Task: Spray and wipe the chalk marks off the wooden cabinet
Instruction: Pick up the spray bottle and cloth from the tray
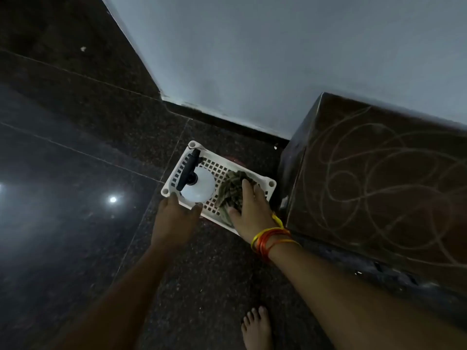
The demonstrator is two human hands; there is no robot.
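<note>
A dark wooden cabinet [353, 127] stands at the right against the wall, its top covered in looping chalk marks [379, 178]. Left of it, on the floor, sits a white perforated basket [268, 183]. It holds a white spray bottle [199, 185] with a black trigger head, and beside that a crumpled greenish cloth [231, 188]. My left hand [177, 218] is at the basket's near rim, with fingers and thumb apart on either side of the bottle's near side. My right hand [249, 210], with coloured threads on the wrist, lies spread on the cloth.
The floor is dark polished stone tile [75, 173] with light reflections at the left. A pale wall [252, 59] with a dark skirting runs behind the basket and cabinet. My bare foot [256, 327] stands at the bottom, near the cabinet's front.
</note>
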